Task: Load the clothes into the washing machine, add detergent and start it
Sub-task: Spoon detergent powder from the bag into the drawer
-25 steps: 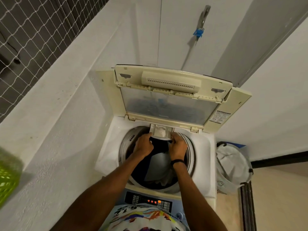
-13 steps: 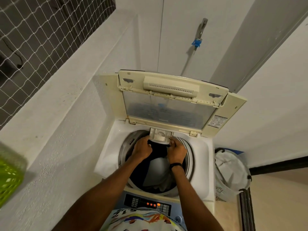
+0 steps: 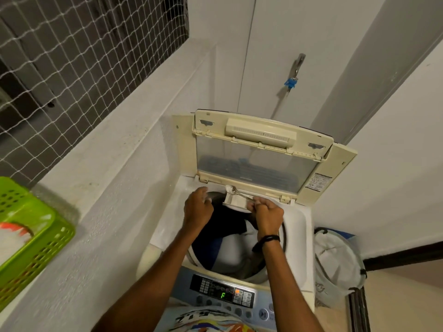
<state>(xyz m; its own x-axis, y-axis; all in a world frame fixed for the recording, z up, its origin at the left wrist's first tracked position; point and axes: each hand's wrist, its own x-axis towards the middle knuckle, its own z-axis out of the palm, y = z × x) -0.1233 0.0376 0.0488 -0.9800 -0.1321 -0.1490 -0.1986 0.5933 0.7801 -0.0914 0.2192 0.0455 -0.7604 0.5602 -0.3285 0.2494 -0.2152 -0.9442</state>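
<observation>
A top-loading washing machine [image 3: 299, 226] stands with its lid [image 3: 259, 161] raised. Dark and grey clothes [image 3: 227, 245] lie in the drum. A small white detergent drawer [image 3: 236, 201] sticks out at the drum's back rim. My right hand [image 3: 267, 213] grips the handle of a metal spoon [image 3: 236, 190], whose bowl rests over the drawer's back left corner. My left hand [image 3: 197, 207] hovers over the drum's left rim with fingers loosely curled; I cannot see anything in it. The control panel [image 3: 223, 292] shows a green "F".
A green plastic basket [image 3: 28, 233] sits on the white ledge at left, below a netted window. A grey laundry bag [image 3: 335, 262] stands on the floor right of the machine. A tap [image 3: 296, 68] is fixed to the wall behind.
Both hands have left the drawer. The right hand now holds a spoon over it, and the left hand has moved away to the left. The camera has moved closer and tilted.
</observation>
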